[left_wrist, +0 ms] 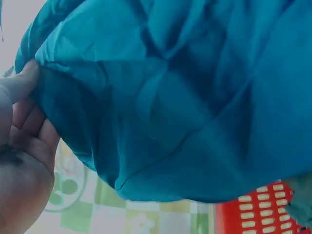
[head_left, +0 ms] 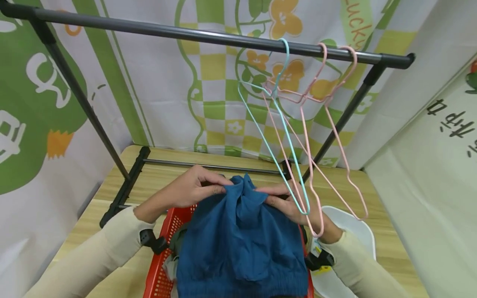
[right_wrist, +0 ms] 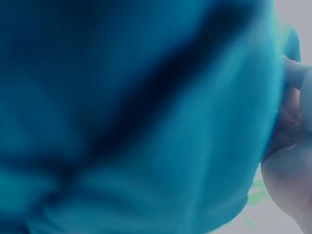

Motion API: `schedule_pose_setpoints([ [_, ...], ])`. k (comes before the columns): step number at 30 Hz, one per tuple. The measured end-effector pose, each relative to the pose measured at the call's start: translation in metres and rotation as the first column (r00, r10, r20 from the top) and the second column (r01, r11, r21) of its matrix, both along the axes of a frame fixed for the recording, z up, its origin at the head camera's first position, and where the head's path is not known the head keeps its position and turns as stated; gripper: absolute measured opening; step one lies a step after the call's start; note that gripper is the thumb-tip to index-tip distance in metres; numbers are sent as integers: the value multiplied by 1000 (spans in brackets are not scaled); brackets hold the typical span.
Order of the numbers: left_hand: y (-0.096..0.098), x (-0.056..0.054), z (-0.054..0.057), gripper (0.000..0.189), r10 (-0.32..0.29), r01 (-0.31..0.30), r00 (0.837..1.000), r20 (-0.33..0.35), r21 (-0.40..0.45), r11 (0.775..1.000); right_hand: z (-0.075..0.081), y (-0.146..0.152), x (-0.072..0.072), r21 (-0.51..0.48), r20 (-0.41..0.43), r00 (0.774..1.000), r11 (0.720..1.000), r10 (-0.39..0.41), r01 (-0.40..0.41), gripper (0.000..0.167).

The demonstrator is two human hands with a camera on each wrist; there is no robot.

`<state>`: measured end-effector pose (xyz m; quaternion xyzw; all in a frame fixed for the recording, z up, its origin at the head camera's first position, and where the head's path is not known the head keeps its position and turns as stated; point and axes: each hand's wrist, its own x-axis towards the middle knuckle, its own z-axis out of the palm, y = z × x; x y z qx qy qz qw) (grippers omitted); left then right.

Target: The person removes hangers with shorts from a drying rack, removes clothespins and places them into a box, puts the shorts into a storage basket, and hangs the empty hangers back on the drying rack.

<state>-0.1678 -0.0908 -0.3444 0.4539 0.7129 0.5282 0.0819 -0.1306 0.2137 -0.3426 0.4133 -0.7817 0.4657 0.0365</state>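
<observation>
A dark blue garment (head_left: 238,240) with a gathered, elastic-looking band along its lower edge hangs in folds over the red basket. My left hand (head_left: 193,188) pinches its top edge between thumb and fingers; the left wrist view shows the thumb on the blue cloth (left_wrist: 146,107). On the other side, my right hand (head_left: 288,200) pinches the top edge too, partly behind the hanging hangers. Cloth bunches up between the two hands. In the right wrist view the blue cloth (right_wrist: 146,146) fills most of the picture, blurred.
A red perforated basket (head_left: 158,265) holding more clothes stands beneath the garment. From the dark rack bar (head_left: 167,33) hang a light blue hanger (head_left: 257,124) and two pink hangers (head_left: 340,136), reaching down over my right hand. A white basin (head_left: 367,231) sits at the right.
</observation>
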Motion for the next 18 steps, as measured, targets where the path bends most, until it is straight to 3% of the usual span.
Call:
schedule_pose_setpoints([
  [4, -4, 13, 3, 24, -100, 102, 993, -56, 43, 994, -6, 2, 7, -92, -33, 991, 987, 126, -129, 30],
  [9, -7, 34, -4, 23, -236, 239, 968, -88, 21, 971, -13, 2, 18, -133, 0, 940, 932, 341, -338, 32],
  [13, -11, 50, -12, 22, -324, 317, 939, -117, -72, 946, -16, 4, 26, -59, 92, 873, 878, 478, -474, 37],
  [15, -13, 56, -15, 22, -365, 350, 925, -107, -136, 927, -15, 5, 30, 3, 157, 851, 861, 501, -508, 35],
  [16, -14, 58, -17, 22, -383, 365, 919, -93, -168, 916, -15, 6, 32, 39, 175, 845, 854, 505, -519, 34],
  [18, -16, 62, -20, 23, -401, 379, 914, -56, -226, 897, -12, 9, 36, 139, 168, 858, 850, 485, -508, 32],
])
